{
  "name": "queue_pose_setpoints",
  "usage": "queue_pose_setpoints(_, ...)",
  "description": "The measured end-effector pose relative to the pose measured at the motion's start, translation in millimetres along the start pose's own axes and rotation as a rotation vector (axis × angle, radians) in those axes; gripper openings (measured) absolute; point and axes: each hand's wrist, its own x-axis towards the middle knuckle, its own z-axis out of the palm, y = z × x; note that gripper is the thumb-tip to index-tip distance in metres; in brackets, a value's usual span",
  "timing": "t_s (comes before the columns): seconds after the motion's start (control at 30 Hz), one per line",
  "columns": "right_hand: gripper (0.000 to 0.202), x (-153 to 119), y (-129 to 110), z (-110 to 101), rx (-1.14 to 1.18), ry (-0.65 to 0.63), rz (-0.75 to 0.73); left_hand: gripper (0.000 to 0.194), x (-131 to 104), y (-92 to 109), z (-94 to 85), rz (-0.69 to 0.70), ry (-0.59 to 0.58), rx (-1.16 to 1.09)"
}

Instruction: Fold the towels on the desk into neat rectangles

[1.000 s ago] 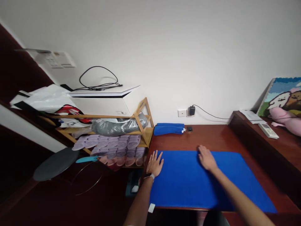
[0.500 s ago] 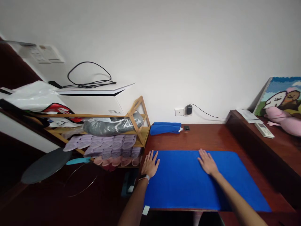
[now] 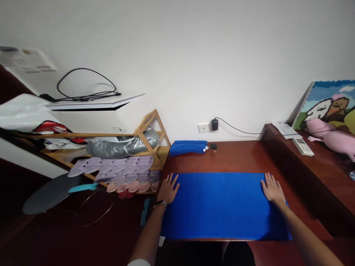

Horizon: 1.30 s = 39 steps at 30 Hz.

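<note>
A blue cloth (image 3: 219, 207) lies spread flat on the reddish-brown wooden desk (image 3: 235, 157), reaching its front edge. My left hand (image 3: 168, 190), with a watch on the wrist, rests on the cloth's far left corner, fingers spread. At the far right corner my right hand (image 3: 273, 188) lies flat with its fingers stretched out. Neither hand holds anything. Behind the cloth, against the wall, sits a folded blue cloth (image 3: 188, 147) with white tags. A white tag (image 3: 161, 241) hangs at the near left corner of the spread cloth.
To the left stands a wooden rack (image 3: 155, 135) with slippers (image 3: 119, 166), a wrapped grey bundle and a white box (image 3: 91, 120). A raised ledge on the right holds a remote (image 3: 303, 147), a pink plush toy (image 3: 330, 136) and a picture. A black plug (image 3: 215, 125) is in the wall.
My right hand has slid right across the cloth to its far right corner. My left hand stays at the left corner. The view has shifted a little to the right.
</note>
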Motion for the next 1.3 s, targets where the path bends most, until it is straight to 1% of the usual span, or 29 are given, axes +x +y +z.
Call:
queue_pose_setpoints(0.13, 0.083, 1.4, -0.4, -5.0, 0.002, -0.027, 0.034, 0.060, -0.4, 1.8, -1.0, -0.005, -0.010, 0.000)
queue_pose_setpoints(0.23, 0.081, 3.1, -4.4, -18.3, 0.003, -0.094, 0.070, 0.060, -1.3, 3.5, -1.5, -0.017, -0.013, -0.023)
queue_pose_setpoints(0.3, 0.078, 3.1, -15.8, -31.6, -0.015, -0.146, 0.097, 0.060, -2.4, 4.7, -1.4, -0.024, -0.013, -0.046)
queue_pose_setpoints(0.37, 0.076, 0.6, -41.3, -42.7, -0.045, -0.135, 0.078, 0.059, -3.8, 6.0, -1.3, -0.030, -0.008, -0.064)
queue_pose_setpoints(0.4, 0.074, -2.2, -60.9, -45.3, -0.056, -0.109, 0.035, 0.059, -4.6, 6.7, -1.4, -0.030, -0.004, -0.071)
queue_pose_setpoints(0.47, 0.072, -12.0, -114.6, -42.6, -0.063, -0.052, -0.111, 0.059, -6.1, 8.1, -2.2, -0.031, 0.005, -0.080)
queue_pose_setpoints(0.5, 0.071, -19.4, -147.8, -37.6, -0.057, -0.047, -0.195, 0.059, -6.7, 8.7, -2.9, -0.031, 0.007, -0.081)
queue_pose_setpoints(0.57, 0.068, -39.5, -221.8, -23.8, -0.031, -0.067, -0.364, 0.059, -7.9, 9.9, -4.7, -0.032, 0.006, -0.076)
queue_pose_setpoints(0.63, 0.068, -64.7, -295.1, -10.3, 0.076, -0.099, -0.545, 0.059, -8.6, 10.9, -6.7, -0.038, 0.001, -0.065)
queue_pose_setpoints(0.67, 0.069, -77.5, -327.1, -5.1, 0.120, -0.124, -0.605, 0.059, -8.8, 11.2, -7.7, -0.039, 0.000, -0.060)
queue_pose_setpoints(0.7, 0.069, -89.1, -353.5, -1.1, 0.153, -0.152, -0.643, 0.059, -9.0, 11.4, -8.5, -0.038, 0.000, -0.056)
queue_pose_setpoints(0.73, 0.070, -98.5, -372.9, 1.7, 0.178, -0.173, -0.674, 0.059, -9.0, 11.4, -9.2, -0.038, 0.001, -0.053)
queue_pose_setpoints(0.77, 0.070, -104.7, -384.1, 3.6, 0.193, -0.188, -0.694, 0.058, -8.9, 11.3, -9.7, -0.037, 0.002, -0.049)
queue_pose_setpoints(0.8, 0.071, -107.1, -386.3, 4.6, 0.198, -0.196, -0.705, 0.058, -8.7, 11.1, -10.0, -0.038, 0.002, -0.047)
queue_pose_setpoints(0.83, 0.072, -105.3, -379.2, 4.8, 0.195, -0.197, -0.704, 0.058, -8.4, 10.8, -10.1, -0.038, 0.002, -0.046)
queue_pose_setpoints(0.87, 0.072, -99.5, -362.7, 4.3, 0.185, -0.192, -0.688, 0.058, -8.0, 10.3, -9.9, -0.038, 0.001, -0.046)
queue_pose_setpoints(0.9, 0.073, -90.2, -337.5, 3.2, 0.168, -0.182, -0.654, 0.058, -7.5, 9.8, -9.6, -0.037, 0.000, -0.048)
queue_pose_setpoints(0.93, 0.074, -78.3, -304.5, 1.4, 0.146, -0.169, -0.597, 0.058, -7.0, 9.2, -9.1, -0.037, -0.002, -0.048)
queue_pose_setpoints(0.97, 0.076, -64.8, -265.3, -0.9, 0.123, -0.147, -0.526, 0.058, -6.4, 8.6, -8.3, -0.035, -0.003, -0.048)
queue_pose_setpoints(1.1, 0.083, -12.5, -90.1, -8.2, 0.052, -0.083, -0.161, 0.058, -3.8, 5.3, -3.4, -0.029, 0.008, -0.040)
queue_pose_setpoints(1.13, 0.084, -3.1, -53.4, -7.9, 0.053, -0.048, -0.077, 0.059, -3.2, 4.2, -1.9, -0.027, 0.013, -0.039)
queue_pose_setpoints(1.17, 0.086, 4.1, -23.4, -6.5, 0.055, -0.019, -0.023, 0.059, -2.6, 3.1, -0.4, -0.024, 0.016, -0.036)
queue_pose_setpoints(1.2, 0.088, 9.2, -0.7, -4.3, 0.057, 0.007, 0.004, 0.059, -2.0, 2.0, 1.0, -0.020, 0.018, -0.032)
queue_pose_setpoints(1.23, 0.089, 12.2, 14.8, -1.8, 0.056, 0.028, 0.014, 0.059, -1.3, 1.0, 2.3, -0.016, 0.020, -0.026)
queue_pose_setpoints(1.27, 0.090, 13.4, 23.6, 0.5, 0.052, 0.038, 0.009, 0.059, -0.7, 0.1, 3.4, -0.013, 0.021, -0.020)
queue_pose_setpoints(1.3, 0.090, 13.4, 27.1, 2.2, 0.045, 0.040, -0.002, 0.059, -0.1, -0.7, 4.3, -0.010, 0.023, -0.013)
